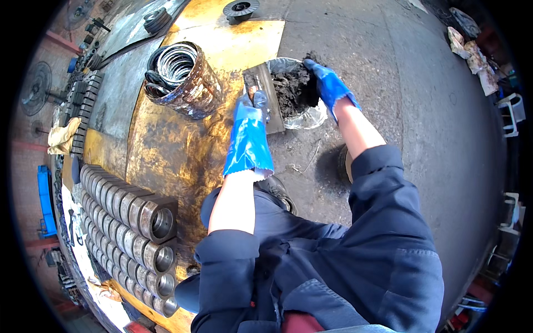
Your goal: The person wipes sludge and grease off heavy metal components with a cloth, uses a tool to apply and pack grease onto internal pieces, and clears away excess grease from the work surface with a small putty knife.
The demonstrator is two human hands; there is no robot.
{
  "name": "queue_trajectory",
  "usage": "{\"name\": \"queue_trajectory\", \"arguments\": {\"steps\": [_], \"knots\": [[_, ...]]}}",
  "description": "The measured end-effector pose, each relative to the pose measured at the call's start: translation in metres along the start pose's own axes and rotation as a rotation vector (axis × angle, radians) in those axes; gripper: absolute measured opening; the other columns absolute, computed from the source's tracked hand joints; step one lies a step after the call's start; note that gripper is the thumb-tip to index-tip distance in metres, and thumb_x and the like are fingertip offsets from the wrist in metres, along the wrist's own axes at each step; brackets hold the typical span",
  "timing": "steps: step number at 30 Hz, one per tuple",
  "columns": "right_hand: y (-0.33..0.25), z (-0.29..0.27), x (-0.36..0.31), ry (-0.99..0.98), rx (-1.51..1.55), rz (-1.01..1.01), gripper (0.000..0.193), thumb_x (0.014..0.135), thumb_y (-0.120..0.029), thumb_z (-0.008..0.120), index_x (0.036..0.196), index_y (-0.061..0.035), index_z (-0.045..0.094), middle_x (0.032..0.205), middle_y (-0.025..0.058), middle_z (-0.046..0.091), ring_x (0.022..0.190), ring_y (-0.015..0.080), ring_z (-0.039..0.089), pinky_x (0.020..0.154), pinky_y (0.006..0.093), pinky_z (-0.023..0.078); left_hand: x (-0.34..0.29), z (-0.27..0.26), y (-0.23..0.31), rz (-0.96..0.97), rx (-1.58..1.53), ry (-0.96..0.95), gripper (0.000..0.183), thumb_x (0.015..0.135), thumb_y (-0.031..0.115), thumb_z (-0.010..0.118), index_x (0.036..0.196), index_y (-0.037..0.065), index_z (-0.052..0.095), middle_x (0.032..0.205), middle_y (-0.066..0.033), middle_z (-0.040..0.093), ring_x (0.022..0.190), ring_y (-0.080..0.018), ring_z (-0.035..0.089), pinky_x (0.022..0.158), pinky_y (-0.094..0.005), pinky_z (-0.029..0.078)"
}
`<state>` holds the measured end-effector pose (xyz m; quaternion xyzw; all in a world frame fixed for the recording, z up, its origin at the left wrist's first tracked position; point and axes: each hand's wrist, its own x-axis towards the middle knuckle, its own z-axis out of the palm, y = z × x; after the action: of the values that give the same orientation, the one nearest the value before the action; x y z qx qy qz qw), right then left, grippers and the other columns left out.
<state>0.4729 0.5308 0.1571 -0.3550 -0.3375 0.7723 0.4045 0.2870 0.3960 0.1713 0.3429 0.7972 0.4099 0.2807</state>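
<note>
Both my hands wear blue rubber gloves. My left hand is closed round the handle of a flat rectangular trowel, whose worn grey plate lies across the left rim of a round container. Clear plastic film lines this container, and thick, lumpy black grease fills much of it. My right hand is at the container's right rim, fingers bent inward over it. A dark clump shows by its fingertips. The palm side is hidden, so I cannot make out what it grips.
A grimy bucket of metal rings stands to the left on a stained yellow sheet. Rows of steel cylinders are stacked at the lower left. A black spool-shaped part sits at the far edge. White chairs stand far right.
</note>
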Motion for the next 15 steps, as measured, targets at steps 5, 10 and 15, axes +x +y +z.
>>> {"name": "queue_trajectory", "arguments": {"steps": [5, 10, 15], "knots": [[-0.008, 0.008, -0.044, -0.001, 0.171, 0.095, 0.032, 0.092, -0.02, 0.061, 0.118, -0.0002, 0.061, 0.108, 0.0119, 0.069, 0.101, 0.0225, 0.065, 0.092, 0.0353, 0.051, 0.019, 0.012, -0.011, -0.139, -0.497, -0.007, 0.046, 0.088, 0.045, 0.059, 0.092, -0.001, 0.063, 0.082, -0.0238, 0.066, 0.074, -0.0405, 0.063, 0.068, -0.0469, 0.051], [-0.011, 0.032, -0.061, 0.04, -0.001, 0.032, 0.036, 0.085, -0.009, 0.069, 0.118, -0.0004, 0.059, 0.102, 0.0124, 0.069, 0.087, 0.0248, 0.069, 0.08, 0.0409, 0.057, 0.014, 0.007, 0.001, 0.036, 0.063, -0.023, 0.044, 0.088, 0.043, 0.06, 0.091, -0.001, 0.063, 0.081, -0.024, 0.066, 0.075, -0.0399, 0.064, 0.069, -0.0466, 0.052], [-0.006, 0.019, -0.025, 0.096, -0.453, -0.294, 0.045, 0.078, -0.016, 0.078, 0.116, -0.0008, 0.059, 0.101, 0.0105, 0.069, 0.086, 0.0214, 0.067, 0.077, 0.0379, 0.056, -0.018, -0.001, 0.048, 0.151, 0.613, -0.108, 0.033, 0.087, 0.038, 0.061, 0.101, 0.009, 0.066, 0.096, -0.0195, 0.068, 0.094, -0.0365, 0.066, 0.082, -0.0459, 0.052]]}}
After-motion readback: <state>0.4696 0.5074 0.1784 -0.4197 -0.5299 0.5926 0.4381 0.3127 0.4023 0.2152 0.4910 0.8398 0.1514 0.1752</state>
